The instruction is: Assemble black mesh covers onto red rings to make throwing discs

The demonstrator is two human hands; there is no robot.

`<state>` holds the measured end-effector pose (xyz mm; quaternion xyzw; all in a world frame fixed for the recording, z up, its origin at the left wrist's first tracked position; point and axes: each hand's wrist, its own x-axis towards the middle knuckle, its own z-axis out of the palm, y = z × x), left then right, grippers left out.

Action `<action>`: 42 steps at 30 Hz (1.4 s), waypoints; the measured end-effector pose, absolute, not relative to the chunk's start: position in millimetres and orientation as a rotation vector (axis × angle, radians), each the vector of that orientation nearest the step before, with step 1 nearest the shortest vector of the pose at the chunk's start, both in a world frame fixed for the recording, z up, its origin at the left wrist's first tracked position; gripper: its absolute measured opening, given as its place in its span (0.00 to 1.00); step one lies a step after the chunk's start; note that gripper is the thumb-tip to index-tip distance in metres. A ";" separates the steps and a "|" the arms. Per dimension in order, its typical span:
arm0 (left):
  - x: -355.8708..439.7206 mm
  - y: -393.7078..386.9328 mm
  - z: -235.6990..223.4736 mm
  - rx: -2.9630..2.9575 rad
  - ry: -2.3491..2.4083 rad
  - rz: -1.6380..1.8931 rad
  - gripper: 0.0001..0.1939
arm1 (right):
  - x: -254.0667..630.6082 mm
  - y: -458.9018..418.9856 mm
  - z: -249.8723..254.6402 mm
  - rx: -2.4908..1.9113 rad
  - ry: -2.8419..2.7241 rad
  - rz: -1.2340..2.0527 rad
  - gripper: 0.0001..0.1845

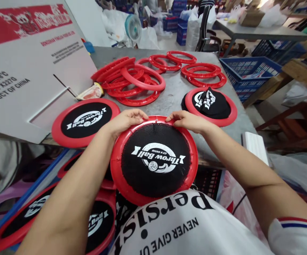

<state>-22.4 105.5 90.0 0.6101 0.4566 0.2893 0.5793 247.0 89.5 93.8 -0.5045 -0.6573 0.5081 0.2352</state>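
A throw ball disc (156, 182), a red plastic ring with black printed mesh across it, is tilted against my body at the table's near edge. My left hand (130, 121) grips the far rim on the left, fingers curled over it. On the far rim's right side, my right hand (187, 119) pinches the ring and the mesh edge. Between the hands a small white spot shows on the rim. Another covered disc (87, 120) lies to the left. On the right, loose black printed mesh (212, 102) is piled on a red disc (232, 109).
Several bare red rings (143, 79) are heaped at the back of the grey table (174, 88), with more rings (204, 72) at back right. A large white carton (33, 67) stands left. Finished discs (100, 223) lie below left. Blue crates (249, 69) stand beyond the right edge.
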 end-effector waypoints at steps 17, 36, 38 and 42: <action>13.7 76.6 91.3 2.150 1.258 0.524 0.09 | 235.9 75.7 83.7 -1.274 -2.092 0.890 0.07; 21.4 61.1 89.6 1.582 1.177 0.695 0.08 | 227.5 66.0 77.1 -1.210 -1.970 1.078 0.05; 22.3 61.7 86.8 1.631 1.236 0.705 0.08 | 227.7 64.9 76.5 -1.233 -1.967 1.065 0.06; 23.7 63.4 79.7 1.754 1.325 0.696 0.07 | 226.8 62.9 77.1 -1.277 -1.995 1.024 0.07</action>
